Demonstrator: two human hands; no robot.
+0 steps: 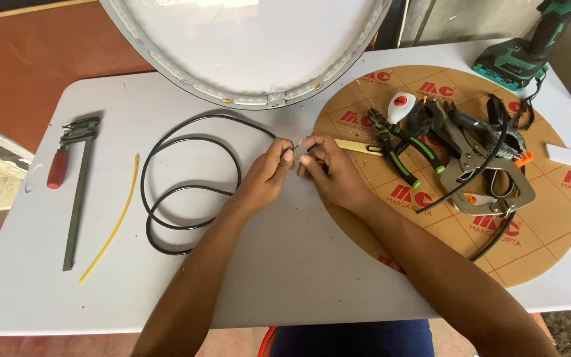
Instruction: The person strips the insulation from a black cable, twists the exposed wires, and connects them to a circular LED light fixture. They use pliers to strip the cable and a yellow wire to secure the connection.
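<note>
Both hands pinch the cable (190, 192) end at table (299, 264) centre, left hand (269, 173) and right hand (328, 168) fingertips closed on bare tip; rest coiled left, stripping looks done, joining not yet

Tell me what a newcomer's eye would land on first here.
At centre, the left hand and right hand meet fingertip to fingertip, pinching the end of a black cable coiled on the white table. To the right, a heap of pliers and clamps lies on a round brown disc; a large white oval panel looms behind.
</note>
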